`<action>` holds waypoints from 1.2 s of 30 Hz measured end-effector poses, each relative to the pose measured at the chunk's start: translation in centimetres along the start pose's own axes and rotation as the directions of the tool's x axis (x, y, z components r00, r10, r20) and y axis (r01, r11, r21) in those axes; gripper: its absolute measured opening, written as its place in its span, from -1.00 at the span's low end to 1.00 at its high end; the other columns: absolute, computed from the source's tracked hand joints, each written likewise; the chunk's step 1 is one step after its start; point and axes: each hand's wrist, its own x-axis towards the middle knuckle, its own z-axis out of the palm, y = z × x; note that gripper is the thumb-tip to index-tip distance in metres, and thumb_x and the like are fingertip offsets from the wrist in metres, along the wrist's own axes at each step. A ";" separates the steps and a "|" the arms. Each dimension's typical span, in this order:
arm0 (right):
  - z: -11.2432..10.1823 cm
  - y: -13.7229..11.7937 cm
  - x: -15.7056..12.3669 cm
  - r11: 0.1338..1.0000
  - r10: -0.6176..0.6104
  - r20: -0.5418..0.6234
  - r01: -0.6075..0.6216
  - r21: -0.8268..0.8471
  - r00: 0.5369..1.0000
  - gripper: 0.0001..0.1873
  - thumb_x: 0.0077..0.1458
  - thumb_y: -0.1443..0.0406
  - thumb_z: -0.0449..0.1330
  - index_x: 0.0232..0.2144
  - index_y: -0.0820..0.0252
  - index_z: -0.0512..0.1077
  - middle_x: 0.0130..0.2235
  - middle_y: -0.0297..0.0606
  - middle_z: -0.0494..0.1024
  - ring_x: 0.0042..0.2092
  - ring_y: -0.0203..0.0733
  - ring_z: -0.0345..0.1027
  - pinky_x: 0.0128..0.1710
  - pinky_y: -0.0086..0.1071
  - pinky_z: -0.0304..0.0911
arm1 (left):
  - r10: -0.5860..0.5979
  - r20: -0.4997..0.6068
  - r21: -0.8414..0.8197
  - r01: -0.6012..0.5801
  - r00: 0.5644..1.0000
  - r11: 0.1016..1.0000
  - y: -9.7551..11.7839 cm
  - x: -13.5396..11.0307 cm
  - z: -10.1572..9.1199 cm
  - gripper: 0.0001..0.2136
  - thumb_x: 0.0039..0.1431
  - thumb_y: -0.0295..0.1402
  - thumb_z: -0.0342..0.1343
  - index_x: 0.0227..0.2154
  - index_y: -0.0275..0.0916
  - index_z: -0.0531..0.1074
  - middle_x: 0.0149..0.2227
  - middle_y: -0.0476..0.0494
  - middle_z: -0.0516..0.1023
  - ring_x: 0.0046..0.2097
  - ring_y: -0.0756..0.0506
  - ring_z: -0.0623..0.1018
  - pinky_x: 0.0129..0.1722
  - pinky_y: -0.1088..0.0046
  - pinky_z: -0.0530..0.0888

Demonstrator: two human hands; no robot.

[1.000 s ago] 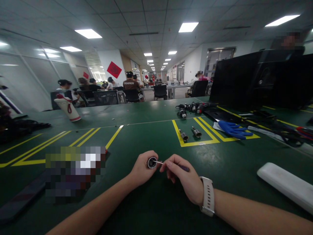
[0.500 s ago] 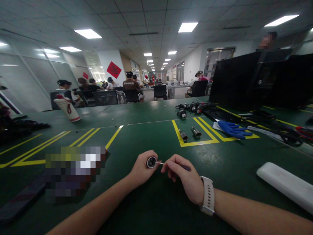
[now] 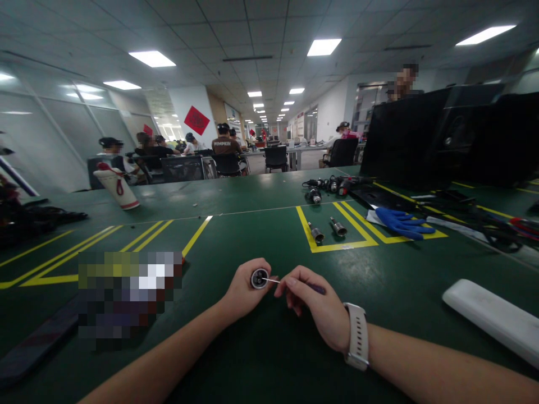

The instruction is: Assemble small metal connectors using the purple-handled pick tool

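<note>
My left hand (image 3: 244,293) is closed round a small round metal part (image 3: 259,278), its open end turned toward me. My right hand (image 3: 314,306) pinches a thin screwdriver (image 3: 295,284) with a dark purple handle; its slim metal tip reaches into the part's opening. Both hands rest low over the green table (image 3: 269,235), close to its near edge. A white watch sits on my right wrist.
Two small metal cylinders (image 3: 316,233) (image 3: 338,227) lie in a yellow-taped box ahead. A blue glove (image 3: 402,221), cables, more parts (image 3: 328,185) and black monitors (image 3: 442,137) are at the right. A white flat object (image 3: 492,317) lies near right. A white bottle (image 3: 115,188) stands far left. People sit beyond.
The hands have barely moved; the round part has shifted very slightly. A person behind the monitors has walked to the left.
</note>
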 end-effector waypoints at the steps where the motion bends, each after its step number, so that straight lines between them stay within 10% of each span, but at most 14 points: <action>1: 0.0 0.0 0.0 1.000 -0.002 -0.002 0.002 0.004 1.000 -0.79 0.11 0.20 0.09 -0.46 0.21 0.40 -0.43 -0.33 0.45 -0.45 -0.34 0.21 -0.51 -0.47 0.12 | -0.004 -0.001 0.001 0.004 1.000 1.000 0.0 0.0 0.0 -0.81 0.00 -0.37 0.09 -0.61 -0.24 0.22 -0.56 0.06 0.27 -0.51 0.04 0.29 -0.51 0.54 0.25; 36: -0.2 0.0 -0.1 0.987 -0.043 -0.053 0.034 -0.159 0.998 -0.78 0.09 0.27 0.07 -0.53 0.24 0.38 -0.49 -0.31 0.45 -0.49 -0.34 0.21 -0.53 -0.48 0.10 | 0.050 0.081 0.304 -0.073 0.995 0.950 0.0 -0.3 0.2 -0.91 0.02 -0.45 0.03 -0.56 -0.24 0.29 -0.51 0.00 0.38 -0.42 -0.03 0.39 -0.38 0.43 0.28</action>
